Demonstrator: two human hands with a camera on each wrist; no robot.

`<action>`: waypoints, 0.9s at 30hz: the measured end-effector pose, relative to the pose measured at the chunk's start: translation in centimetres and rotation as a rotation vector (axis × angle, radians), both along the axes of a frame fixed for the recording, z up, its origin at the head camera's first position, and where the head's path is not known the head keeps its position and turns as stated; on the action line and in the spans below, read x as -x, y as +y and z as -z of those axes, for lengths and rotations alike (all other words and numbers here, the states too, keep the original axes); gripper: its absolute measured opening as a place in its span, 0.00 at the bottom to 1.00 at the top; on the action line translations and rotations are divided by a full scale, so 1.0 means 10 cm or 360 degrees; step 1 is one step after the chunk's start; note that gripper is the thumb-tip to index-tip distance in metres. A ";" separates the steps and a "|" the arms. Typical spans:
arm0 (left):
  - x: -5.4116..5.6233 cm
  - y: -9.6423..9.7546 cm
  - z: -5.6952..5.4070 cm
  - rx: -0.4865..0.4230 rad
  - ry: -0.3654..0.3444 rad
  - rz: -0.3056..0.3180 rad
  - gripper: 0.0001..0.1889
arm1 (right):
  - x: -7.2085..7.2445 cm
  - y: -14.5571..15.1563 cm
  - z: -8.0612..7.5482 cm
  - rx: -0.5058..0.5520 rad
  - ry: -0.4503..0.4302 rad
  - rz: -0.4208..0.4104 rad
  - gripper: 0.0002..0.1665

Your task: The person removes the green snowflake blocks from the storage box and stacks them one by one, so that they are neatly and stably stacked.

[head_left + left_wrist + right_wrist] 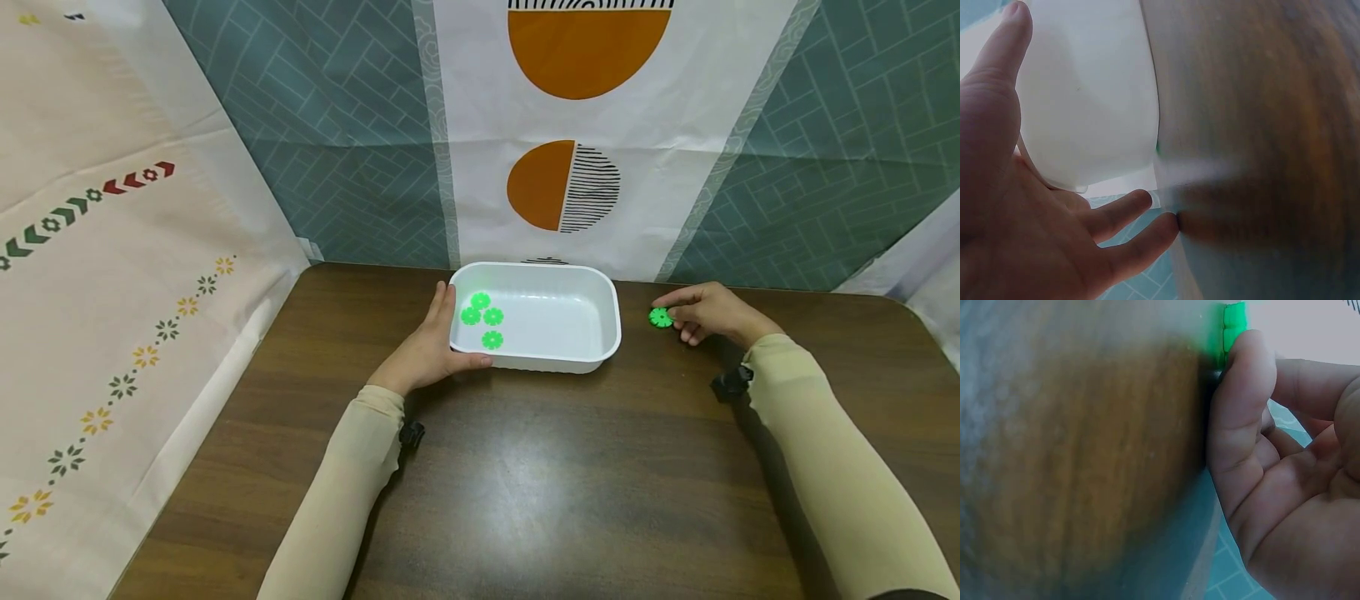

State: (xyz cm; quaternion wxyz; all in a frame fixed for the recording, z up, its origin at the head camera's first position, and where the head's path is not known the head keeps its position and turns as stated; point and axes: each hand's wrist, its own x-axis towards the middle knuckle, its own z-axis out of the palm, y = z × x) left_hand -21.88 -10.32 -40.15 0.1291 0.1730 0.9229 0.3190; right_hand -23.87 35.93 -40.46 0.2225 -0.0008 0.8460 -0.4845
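Note:
A white rectangular plastic basin (555,321) stands at the back of the wooden table. My left hand (429,346) holds its near-left corner, thumb along the front rim and fingers against the left end. In the left wrist view the thumb (1007,44) lies on the basin's wall and two fingers stretch out below it. Several green notched discs, one of them a lone disc (492,340) nearest the front, lie at the basin's left end. Right of the basin, my right hand (708,312) pinches another green notched disc (660,317) low over the table, with the other fingers curled under.
The brown wooden table (525,483) runs up to a patterned cloth wall (360,167) just behind the basin. An embroidered pale cloth (112,317) hangs along the left side. White fabric (922,267) hangs at the far right.

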 end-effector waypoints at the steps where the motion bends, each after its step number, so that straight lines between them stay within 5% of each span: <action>1: 0.00 0.00 0.00 0.0001 0.0003 0.0000 0.71 | 0.00 0.00 0.00 -0.0006 0.0000 0.0000 0.24; 17: -0.02 0.00 -0.03 -0.0006 -0.0020 0.0000 0.70 | 0.02 -0.02 -0.04 -0.0068 0.0004 -0.0011 0.24; 27: -0.01 -0.01 -0.01 -0.0003 -0.0011 0.0004 0.71 | 0.04 -0.01 -0.20 -0.0221 0.0166 0.0026 0.23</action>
